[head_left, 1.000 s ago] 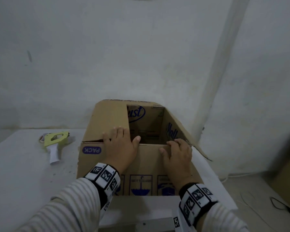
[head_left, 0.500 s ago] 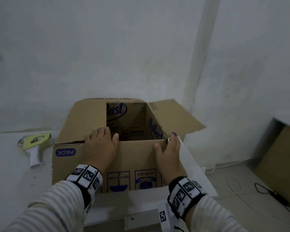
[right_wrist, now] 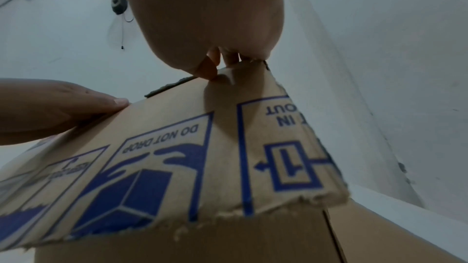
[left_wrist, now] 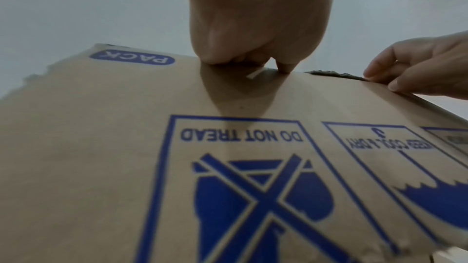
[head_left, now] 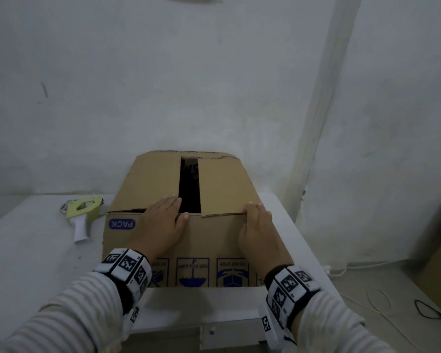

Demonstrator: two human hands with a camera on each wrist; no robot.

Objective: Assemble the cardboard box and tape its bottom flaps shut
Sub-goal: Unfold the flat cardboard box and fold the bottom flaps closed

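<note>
The brown cardboard box (head_left: 206, 240) stands on the white table (head_left: 31, 263), its blue print upside down. Its left flap (head_left: 150, 179) and right flap (head_left: 222, 187) lie folded over the top, with a dark gap (head_left: 189, 184) between them. My left hand (head_left: 161, 225) presses flat on the left flap's near corner, thumb at the box's front edge. My right hand (head_left: 257, 230) pinches the right flap's near edge against the front panel (right_wrist: 177, 147): fingers on top, thumb in front. A yellow-green tape dispenser (head_left: 83, 215) with a white handle lies left of the box, untouched.
White walls stand close behind the box, with a pillar at the corner (head_left: 323, 123). The table's right edge (head_left: 306, 240) runs just past the box. On the floor at the right are cables (head_left: 382, 301) and a leaning piece of cardboard (head_left: 438, 263).
The right flap, which stuck out to the right, has swung down over the opening under my right hand. My left hand has stayed on the left flap.
</note>
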